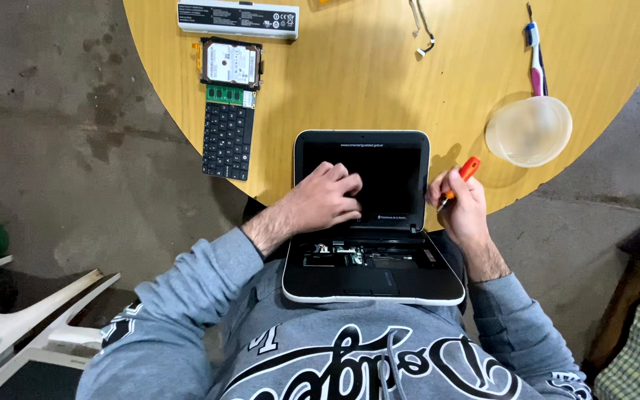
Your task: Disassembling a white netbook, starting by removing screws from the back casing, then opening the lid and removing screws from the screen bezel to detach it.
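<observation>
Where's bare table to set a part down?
Free: the wide patch between the hard drive and the cable, above the laptop. Crowded: left edge with battery, memory stick, keyboard; right by bowl.

Glossy black plastic on the laptop [372, 222], white rim around it, screen dark and shiny. At two o'clock from it, a translucent, frosted plastic bowl [529, 131]. The counter [357, 67] is smooth yellow wood. At ten o'clock, a matt black keyboard [227, 141]. Concrete floor [61, 148] rough, stained.

Even, soft daylight; short shadows fall left of the bowl [529, 131] (no glare), focus sharp, wide-angle bending at the edges.
</observation>
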